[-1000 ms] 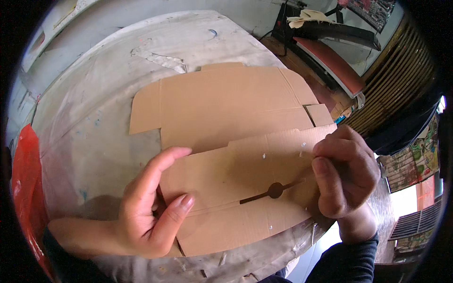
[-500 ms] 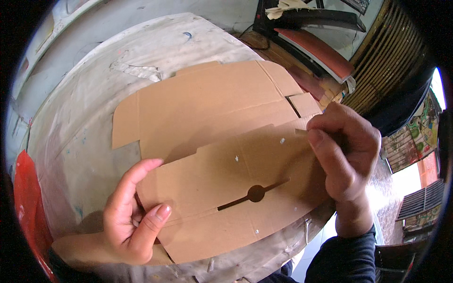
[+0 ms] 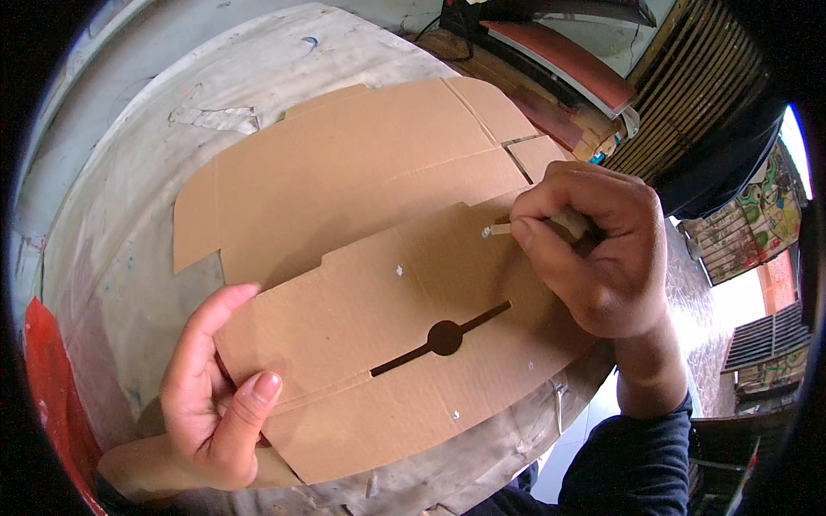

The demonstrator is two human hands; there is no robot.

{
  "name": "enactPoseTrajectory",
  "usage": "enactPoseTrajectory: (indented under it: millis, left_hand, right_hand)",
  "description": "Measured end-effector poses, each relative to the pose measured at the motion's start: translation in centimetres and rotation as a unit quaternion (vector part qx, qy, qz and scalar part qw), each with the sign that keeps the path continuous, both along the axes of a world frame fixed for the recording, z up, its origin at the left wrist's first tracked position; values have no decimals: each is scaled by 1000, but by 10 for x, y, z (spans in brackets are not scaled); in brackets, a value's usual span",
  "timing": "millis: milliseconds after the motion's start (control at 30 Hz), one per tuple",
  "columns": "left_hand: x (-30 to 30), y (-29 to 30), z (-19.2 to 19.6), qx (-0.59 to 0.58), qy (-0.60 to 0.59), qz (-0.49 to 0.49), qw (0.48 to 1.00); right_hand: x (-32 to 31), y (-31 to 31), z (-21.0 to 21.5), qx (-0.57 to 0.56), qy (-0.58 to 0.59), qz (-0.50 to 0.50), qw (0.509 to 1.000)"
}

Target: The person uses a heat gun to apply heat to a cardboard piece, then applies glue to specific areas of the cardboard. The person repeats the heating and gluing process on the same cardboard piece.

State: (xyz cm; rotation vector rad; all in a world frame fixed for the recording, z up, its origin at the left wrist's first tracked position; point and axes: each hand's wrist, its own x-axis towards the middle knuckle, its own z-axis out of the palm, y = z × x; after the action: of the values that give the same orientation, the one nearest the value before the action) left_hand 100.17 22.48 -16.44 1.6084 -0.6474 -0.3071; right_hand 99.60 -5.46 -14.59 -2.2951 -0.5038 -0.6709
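Cardboard (image 3: 370,284), a flat die-cut box blank with a round hole and slot cut through its near panel, lies spread over the worn grey desk (image 3: 129,215), its near edge hanging past the desk's rim. The left hand (image 3: 211,391) pins the blank's near-left corner, thumb on top and fingers (image 3: 202,327) curled against the edge, clamped on the card. The right hand (image 3: 594,249) rests on the panel's far-right part, its fingertips (image 3: 525,234) pinched together on a small pale stick-like piece whose tip touches the card just left of them. A few small pale dots show on the panel; judging from that, spot work is partly done. No flap is folded up, so shaping the box seems wholly left.
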Motion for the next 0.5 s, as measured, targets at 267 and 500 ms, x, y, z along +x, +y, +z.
enactPoseTrajectory:
  millis: [267, 500]
  left_hand:
    - [0, 0, 0, -16, 10, 2, 1000]
    - [0, 0, -2, -17, 26, 7, 999]
  right_hand:
    - [-2, 2, 6, -45, 39, -22, 998]
    - [-2, 3, 3, -33, 40, -26, 998]
